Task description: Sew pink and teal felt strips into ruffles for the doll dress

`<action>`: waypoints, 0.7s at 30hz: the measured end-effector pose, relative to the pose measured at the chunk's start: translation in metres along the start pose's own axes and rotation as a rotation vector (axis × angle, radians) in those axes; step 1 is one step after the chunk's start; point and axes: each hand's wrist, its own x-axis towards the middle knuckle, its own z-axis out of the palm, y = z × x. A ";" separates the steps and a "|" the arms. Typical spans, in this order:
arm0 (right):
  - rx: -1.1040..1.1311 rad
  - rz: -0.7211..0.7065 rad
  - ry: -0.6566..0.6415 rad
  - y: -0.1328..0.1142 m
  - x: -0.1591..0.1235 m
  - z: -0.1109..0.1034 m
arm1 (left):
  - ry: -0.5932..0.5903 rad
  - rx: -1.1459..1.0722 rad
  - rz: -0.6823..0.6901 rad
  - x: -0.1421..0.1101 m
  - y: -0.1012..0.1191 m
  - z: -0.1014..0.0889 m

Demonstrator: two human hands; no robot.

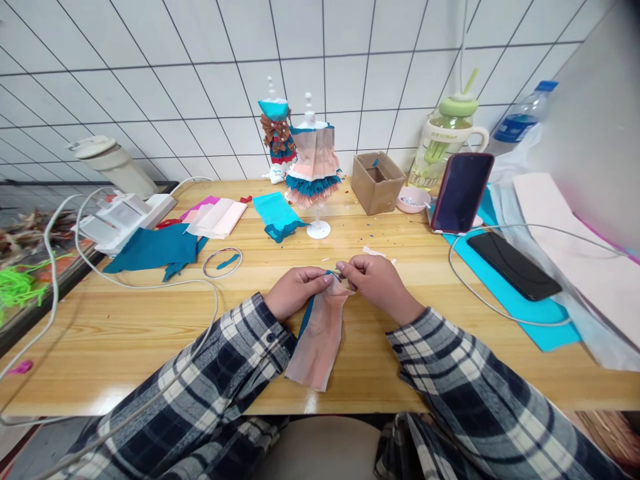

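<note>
My left hand [295,290] and my right hand [376,280] meet over the wooden table [125,333], both pinching the top edge of a pink fabric strip [320,340] with a teal strip [306,315] along its left side. The pink piece hangs down toward the table's front edge. Fingers of both hands are closed on the cloth. What the right fingertips pinch beyond the cloth is too small to make out.
Two small mannequins wearing doll dresses [313,163] stand behind. Teal cloth [155,248], pink sheets [217,217], a cardboard box [377,181], a propped phone [461,192], a flat phone [515,265], a drinking jug [447,143] and white cables [165,283] lie around.
</note>
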 end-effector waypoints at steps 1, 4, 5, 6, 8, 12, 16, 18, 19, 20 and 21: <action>0.003 0.001 -0.002 0.000 0.000 0.000 | -0.003 0.002 0.001 0.000 0.000 0.000; -0.009 0.006 -0.014 -0.001 0.000 0.000 | -0.004 0.014 0.006 0.000 0.000 0.000; -0.015 0.009 -0.021 -0.002 0.000 0.000 | -0.005 0.018 0.006 0.000 0.001 0.000; -0.020 0.011 -0.028 -0.003 0.000 0.000 | -0.006 0.022 0.006 0.000 0.001 0.000; -0.024 0.010 -0.038 -0.004 0.000 0.000 | -0.013 0.025 0.002 0.000 0.002 0.001; -0.028 0.006 -0.036 -0.004 -0.001 0.000 | -0.033 0.015 -0.011 0.000 0.001 0.000; -0.010 0.015 -0.041 -0.003 -0.001 -0.001 | -0.027 -0.001 -0.008 0.001 -0.002 -0.001; -0.015 0.014 -0.035 -0.003 -0.001 -0.001 | -0.031 -0.001 -0.005 0.002 -0.003 -0.001; -0.021 0.012 -0.031 -0.003 0.000 -0.001 | -0.037 -0.001 -0.002 0.002 -0.003 -0.001; -0.026 0.012 -0.031 -0.003 0.000 0.000 | -0.044 -0.002 -0.001 0.002 -0.003 -0.001; -0.028 0.014 -0.036 -0.002 0.000 0.001 | -0.054 -0.005 0.001 0.001 -0.003 -0.001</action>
